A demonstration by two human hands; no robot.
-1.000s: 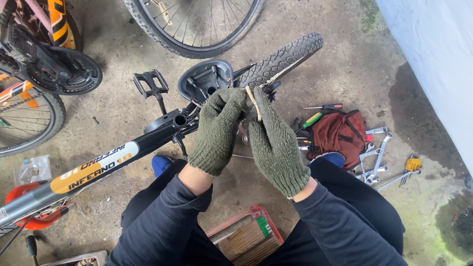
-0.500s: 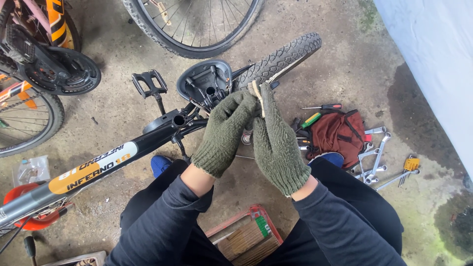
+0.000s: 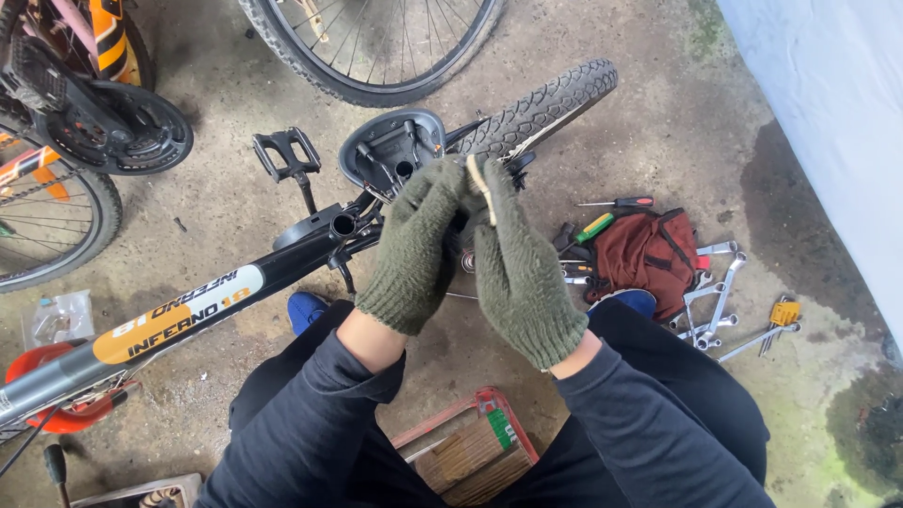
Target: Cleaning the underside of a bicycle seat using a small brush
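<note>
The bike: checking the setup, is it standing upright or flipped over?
Flipped over. The saddle shows its underside and rails, resting on the concrete, and the rear tyre lies beside it with the frame slanting low.

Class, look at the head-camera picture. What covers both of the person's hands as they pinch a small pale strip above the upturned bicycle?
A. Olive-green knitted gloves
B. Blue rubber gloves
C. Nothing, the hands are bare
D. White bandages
A: the left hand and the right hand both wear olive-green knitted gloves, their fingertips meeting on the small pale strip above the black upturned bicycle saddle.
</note>
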